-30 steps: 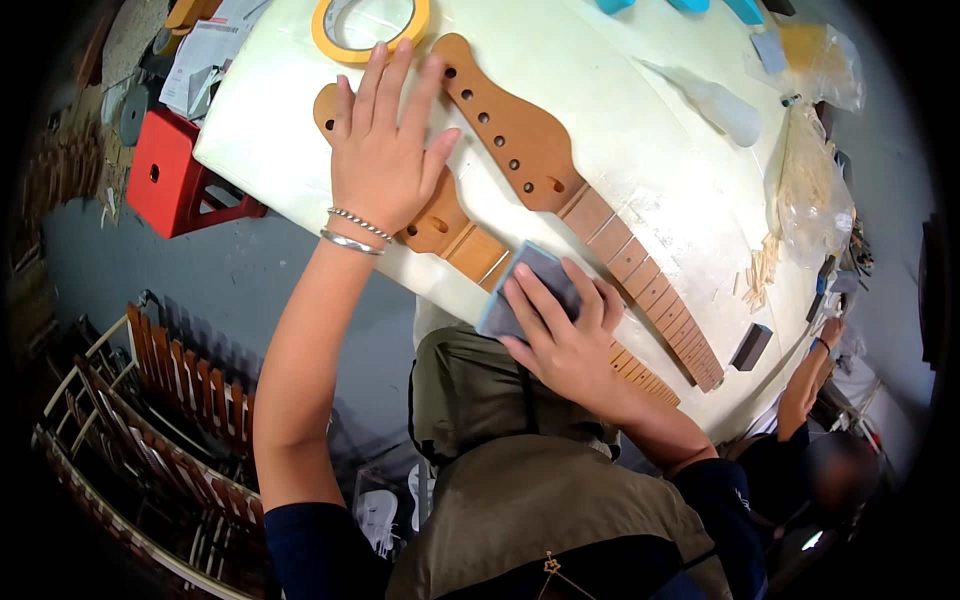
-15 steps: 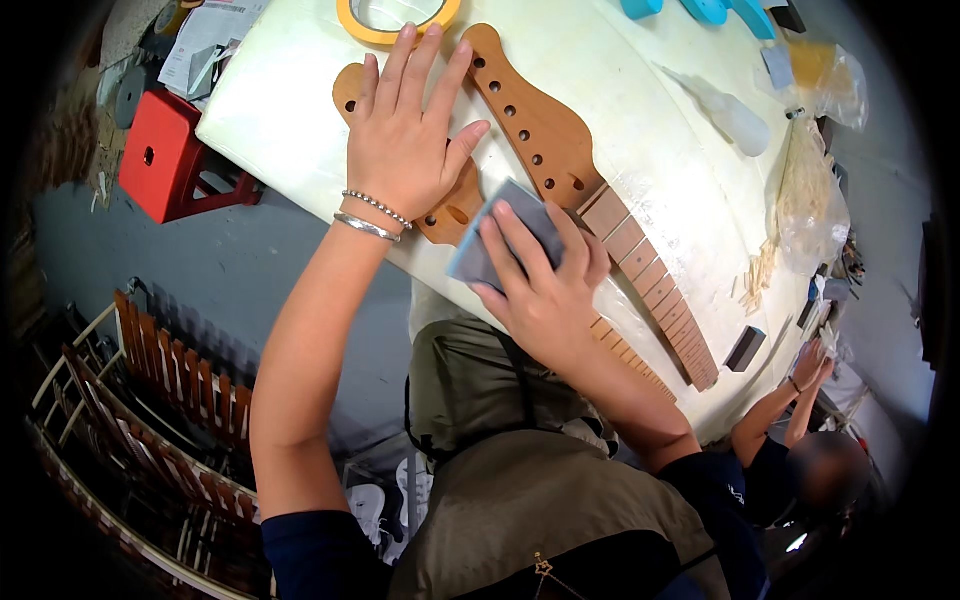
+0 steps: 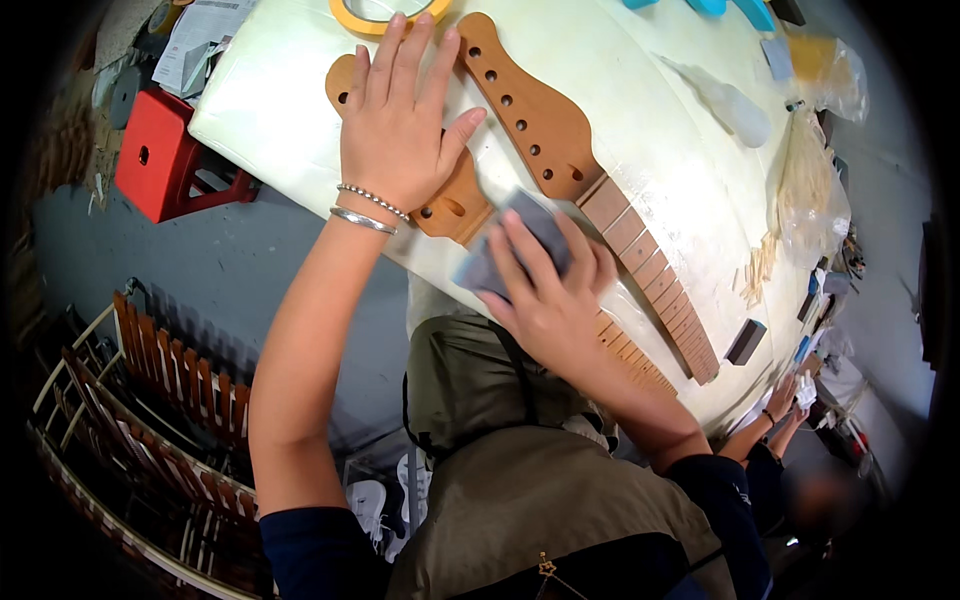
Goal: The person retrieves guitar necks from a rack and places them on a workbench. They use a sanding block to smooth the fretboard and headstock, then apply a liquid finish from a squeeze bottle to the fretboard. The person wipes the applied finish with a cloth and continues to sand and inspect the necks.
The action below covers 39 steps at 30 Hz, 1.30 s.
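My left hand (image 3: pixel 398 150) lies flat, fingers spread, on the headstock of the nearer wooden guitar neck (image 3: pixel 455 208), covering much of it. A grey sanding pad (image 3: pixel 484 268) with a light-blue edge, slightly blurred, is under the fingers of my right hand (image 3: pixel 552 315). The pad covers the part of that neck just past the headstock, and its fretted end shows beyond my right hand. Alongside lies a second guitar neck (image 3: pixel 535 115), with a row of peg holes and a dark fretboard; neither hand grips it.
A yellow tape roll (image 3: pixel 436 12) sits beyond my left fingertips. On the white-covered table (image 3: pixel 680 170) are a clear plastic bottle (image 3: pixel 735 112), a dark block (image 3: pixel 746 342) and thin wooden sticks (image 3: pixel 760 270). A red stool (image 3: pixel 155 155) stands left; a co-worker's hands (image 3: pixel 785 395) show at right.
My right hand has slid the sanding pad slightly away from the headstock, along the nearer neck. My left hand stays in place on the headstock. The co-worker's hands have shifted; the view has moved slightly.
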Tool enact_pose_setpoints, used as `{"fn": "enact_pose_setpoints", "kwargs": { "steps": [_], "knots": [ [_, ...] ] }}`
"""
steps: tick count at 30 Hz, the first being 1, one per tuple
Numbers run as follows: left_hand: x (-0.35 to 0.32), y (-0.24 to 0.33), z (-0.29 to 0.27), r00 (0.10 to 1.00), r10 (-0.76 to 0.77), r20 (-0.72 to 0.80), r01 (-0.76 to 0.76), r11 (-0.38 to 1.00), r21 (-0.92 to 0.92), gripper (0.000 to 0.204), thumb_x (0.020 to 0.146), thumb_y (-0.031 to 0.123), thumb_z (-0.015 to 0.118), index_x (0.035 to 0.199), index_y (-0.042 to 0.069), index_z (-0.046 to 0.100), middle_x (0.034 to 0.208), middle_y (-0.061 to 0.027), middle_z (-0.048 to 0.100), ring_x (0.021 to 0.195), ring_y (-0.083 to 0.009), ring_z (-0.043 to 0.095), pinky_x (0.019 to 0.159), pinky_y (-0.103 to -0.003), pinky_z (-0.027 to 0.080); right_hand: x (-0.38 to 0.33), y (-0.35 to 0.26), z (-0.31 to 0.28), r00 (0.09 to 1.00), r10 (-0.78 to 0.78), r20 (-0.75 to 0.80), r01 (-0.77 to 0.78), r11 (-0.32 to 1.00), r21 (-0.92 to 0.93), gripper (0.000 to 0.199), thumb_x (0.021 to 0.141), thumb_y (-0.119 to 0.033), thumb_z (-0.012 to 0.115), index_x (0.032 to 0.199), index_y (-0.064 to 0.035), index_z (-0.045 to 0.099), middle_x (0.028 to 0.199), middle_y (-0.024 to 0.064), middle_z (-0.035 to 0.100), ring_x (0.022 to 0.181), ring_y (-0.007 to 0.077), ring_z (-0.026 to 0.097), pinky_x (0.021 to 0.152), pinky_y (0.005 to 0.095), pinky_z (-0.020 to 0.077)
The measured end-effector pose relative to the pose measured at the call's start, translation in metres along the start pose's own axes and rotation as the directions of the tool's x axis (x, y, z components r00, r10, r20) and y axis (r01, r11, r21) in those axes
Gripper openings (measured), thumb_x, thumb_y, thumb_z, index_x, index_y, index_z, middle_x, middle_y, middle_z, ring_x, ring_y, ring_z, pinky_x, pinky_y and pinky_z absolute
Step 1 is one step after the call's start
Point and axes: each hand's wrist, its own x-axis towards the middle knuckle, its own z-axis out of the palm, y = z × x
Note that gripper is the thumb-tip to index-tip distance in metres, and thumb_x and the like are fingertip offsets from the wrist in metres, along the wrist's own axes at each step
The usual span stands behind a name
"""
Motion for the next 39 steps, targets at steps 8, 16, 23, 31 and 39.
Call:
{"fn": "enact_pose_setpoints", "kwargs": {
  "steps": [8,16,23,31,39],
  "knots": [
    [0.002,-0.003,0.000,1.000,0.001,0.002,-0.001,1.000,-0.006,0.058,0.087,0.044,0.045,0.134,0.011,0.037,0.139,-0.0109,0.032,0.131,-0.0301,0.024,0.103,-0.051,0.026,-0.025,-0.001,-0.001,0.997,-0.061,0.044,0.062,0.998,-0.016,0.054,0.067,-0.041,0.065,0.113,-0.0143,0.059,0.131,-0.0039,0.044,0.114,0.0313,0.038,0.088,0.0457,0.0266],
    [0.002,-0.004,-0.004,1.000,-0.002,0.014,0.003,1.000,-0.021,0.057,0.087,0.041,0.047,0.134,0.010,0.036,0.138,-0.0122,0.032,0.130,-0.0319,0.025,0.103,-0.050,0.025,-0.021,-0.002,-0.005,0.995,-0.068,0.066,0.066,0.997,0.033,0.052,0.068,-0.039,0.065,0.113,-0.0127,0.059,0.130,-0.0017,0.044,0.114,0.0304,0.039,0.088,0.0455,0.0285],
    [0.002,0.000,-0.007,0.997,-0.001,0.071,0.005,0.999,-0.045,0.059,0.086,0.036,0.048,0.136,0.010,0.033,0.141,-0.0122,0.029,0.133,-0.0315,0.021,0.105,-0.051,0.019,-0.037,0.006,-0.014,0.997,-0.059,0.048,0.051,0.987,0.151,0.049,0.070,-0.035,0.065,0.112,-0.0108,0.059,0.128,-0.0002,0.044,0.115,0.0299,0.038,0.086,0.0455,0.0312],
    [-0.020,-0.022,0.025,0.827,-0.512,-0.233,0.549,0.824,0.139,0.081,0.080,0.051,0.054,0.132,-0.006,0.029,0.137,-0.0277,0.026,0.129,-0.0407,0.021,0.100,-0.060,0.017,-0.059,0.230,-0.041,0.743,0.463,-0.483,-0.553,0.832,-0.052,0.049,0.072,-0.038,0.066,0.115,-0.0162,0.057,0.131,0.0048,0.042,0.116,0.0296,0.037,0.090,0.0518,0.0261],
    [-0.024,-0.056,0.039,0.691,-0.685,-0.232,0.715,0.695,0.078,0.065,0.076,0.043,0.059,0.118,-0.005,0.049,0.132,-0.0278,0.033,0.128,-0.0409,0.023,0.099,-0.062,0.017,-0.240,0.298,-0.047,0.284,0.825,-0.489,-0.950,0.313,-0.024,0.071,0.072,-0.052,0.063,0.132,-0.0184,0.041,0.134,0.0208,0.035,0.129,0.0341,0.027,0.103,0.0583,0.0115]
  ]
}}
